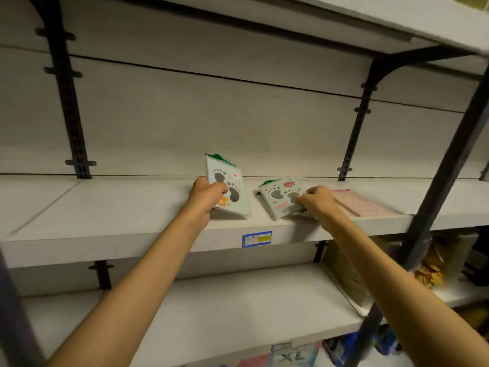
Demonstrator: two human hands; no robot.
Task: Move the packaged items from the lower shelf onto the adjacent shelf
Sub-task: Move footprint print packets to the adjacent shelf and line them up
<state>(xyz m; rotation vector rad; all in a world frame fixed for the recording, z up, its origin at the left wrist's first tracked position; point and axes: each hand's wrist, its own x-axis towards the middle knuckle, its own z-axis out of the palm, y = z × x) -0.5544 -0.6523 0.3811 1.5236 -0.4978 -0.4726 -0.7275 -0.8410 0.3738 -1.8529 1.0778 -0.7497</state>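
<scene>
White shelf (132,207) before you: your left hand (205,197) pinches a tilted packet (232,186), your right hand (316,201) grips another packet (280,197) lying near the edge, which could slide off.

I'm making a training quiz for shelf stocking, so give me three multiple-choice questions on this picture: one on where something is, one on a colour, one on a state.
1. Where does the pink flat package lie?
A. on the shelf, right of the hands
B. on the floor
C. in the left hand

2. What colour frames the price label on the shelf edge?
A. red
B. blue
C. black

3. How is the left hand's paw-print packet?
A. lying flat
B. tilted up, gripped
C. hanging from a hook

Answers: 1 A, it rests beside the right hand; 2 B, a blue border; 3 B, fingers hold it raised.
</scene>
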